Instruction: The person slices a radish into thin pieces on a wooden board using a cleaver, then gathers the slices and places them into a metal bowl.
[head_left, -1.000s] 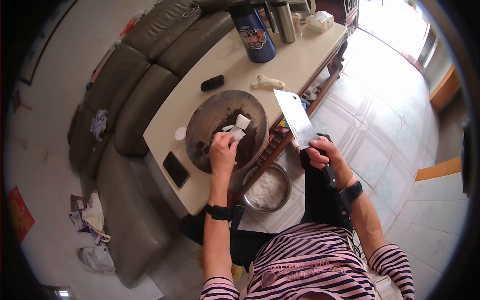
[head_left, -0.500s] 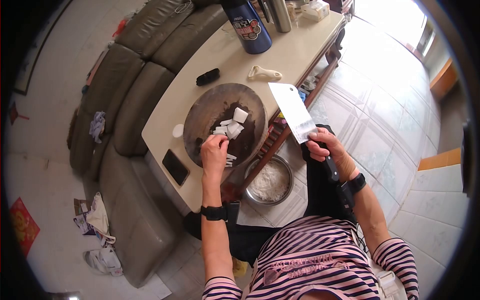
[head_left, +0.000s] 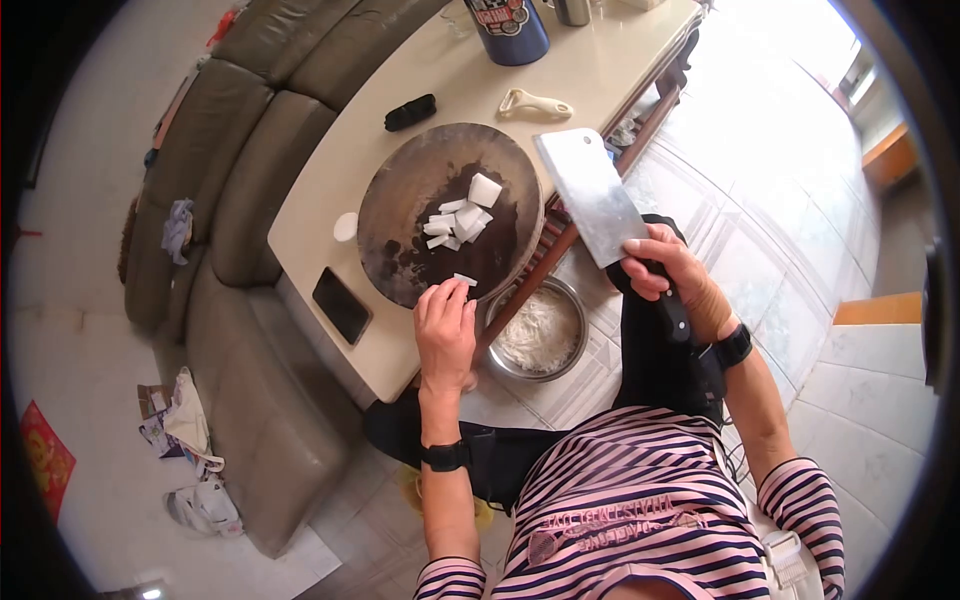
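My right hand (head_left: 675, 275) grips the black handle of a cleaver (head_left: 592, 195), its broad blade raised beside the board, clear of it. At the near edge of the round wooden chopping board (head_left: 400, 190), my left hand (head_left: 446, 325) has its fingers bent together over white strips (head_left: 465, 279); one strip shows at the fingertips, the others are hidden. Farther in on the board lies a small heap of cut white pieces (head_left: 465, 220), which look like radish, with a thicker white block (head_left: 485, 190). Below the table edge stands a metal bowl (head_left: 578, 350) with white shreds (head_left: 540, 335).
On the table (head_left: 330, 180) lie a phone (head_left: 342, 305), a round white slice (head_left: 346, 227), a black object (head_left: 411, 112) and a cream peeler (head_left: 535, 104). A blue thermos (head_left: 512, 35) stands farther back. A brown leather sofa (head_left: 235, 370) runs along the left.
My left hand has drawn back from the heap to the strips at the board's near edge. The cleaver stays raised, its blade tilted a little differently. The camera view has shifted.
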